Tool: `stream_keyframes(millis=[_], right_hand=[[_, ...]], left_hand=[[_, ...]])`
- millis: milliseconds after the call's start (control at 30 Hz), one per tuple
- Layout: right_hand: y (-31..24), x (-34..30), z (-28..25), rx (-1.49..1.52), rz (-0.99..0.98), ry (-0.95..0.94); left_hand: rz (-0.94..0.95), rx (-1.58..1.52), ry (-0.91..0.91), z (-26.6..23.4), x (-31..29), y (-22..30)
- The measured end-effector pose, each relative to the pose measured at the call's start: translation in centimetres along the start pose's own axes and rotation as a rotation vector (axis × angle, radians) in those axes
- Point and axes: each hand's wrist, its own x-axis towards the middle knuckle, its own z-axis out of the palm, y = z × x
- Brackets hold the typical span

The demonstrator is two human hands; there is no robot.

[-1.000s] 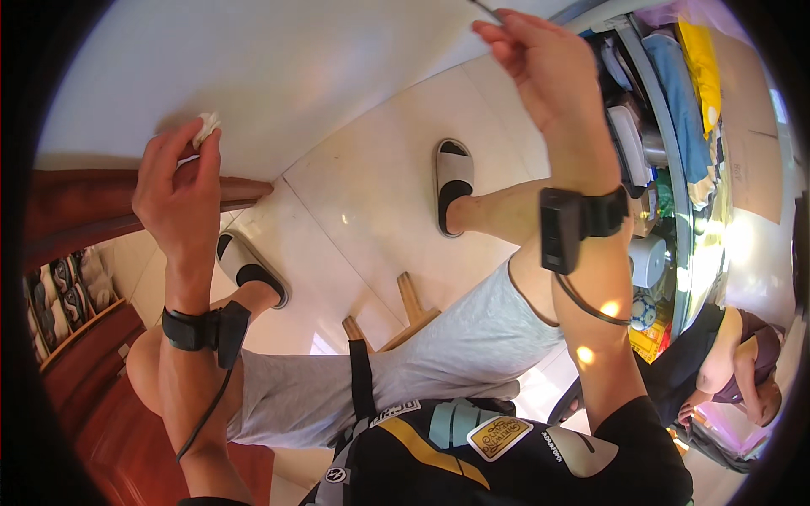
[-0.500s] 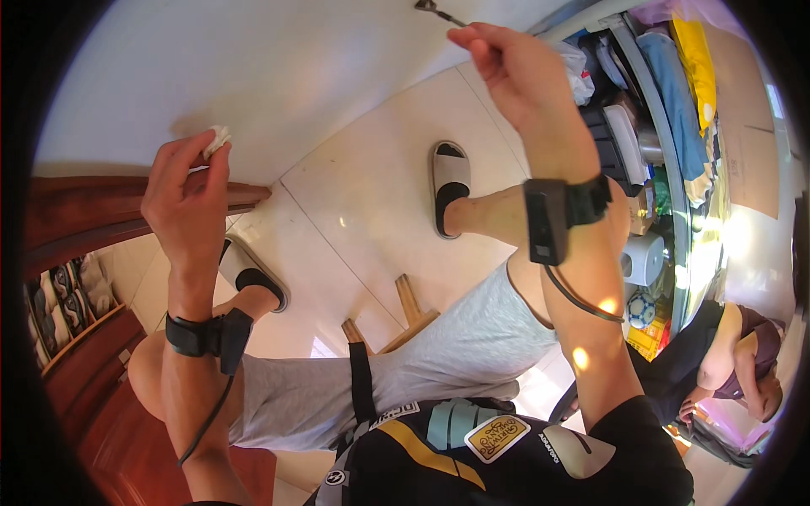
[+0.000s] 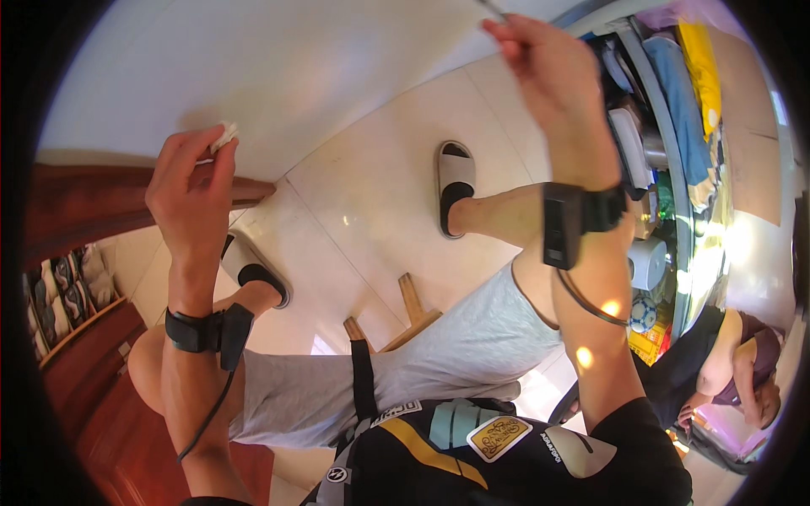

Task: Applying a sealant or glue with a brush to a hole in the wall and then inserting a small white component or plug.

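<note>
left fingers: from where i stand, the left hand [image 3: 187, 190] has thumb and fingertips closed on a small white wad [image 3: 225, 137].
white wad: held in the air before the white wall [image 3: 295, 76], above the upper edge of the dark red trim [image 3: 93, 202], near that edge's right end; whether it touches the wall, i can't tell.
its handling: looks light, soft and crumpled, likely easily squashed or torn; a gentle pinch at its lower side, leaving the top free, seems best.
right fingers: the right hand [image 3: 557, 80] pinches a thin grey tool [image 3: 492, 10] by one end; the rest is out of sight.
tool's handling: probably light, stiff and slim, best gripped firmly by that end.
wrists: a black strapped box [image 3: 562, 228] on the right, another on the left.
floor: two grey slippers [image 3: 456, 173] beyond a wooden stool [image 3: 411, 304].
shelf: a blue-and-white ball [image 3: 643, 312] near its lower end.
</note>
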Motion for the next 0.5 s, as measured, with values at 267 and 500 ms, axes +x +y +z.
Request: stream_keyframes(millis=[267,500], right_hand=[[2.2,-0.6,0.1,-0.169,-0.028,-0.004],[0.9,-0.1,-1.4,-0.169,0.004,-0.072]], left_hand=[[-0.016,0.032,-0.012,0.3,0.1,-0.3],[-0.026,-0.012,-0.031,0.7,0.3,0.1]])
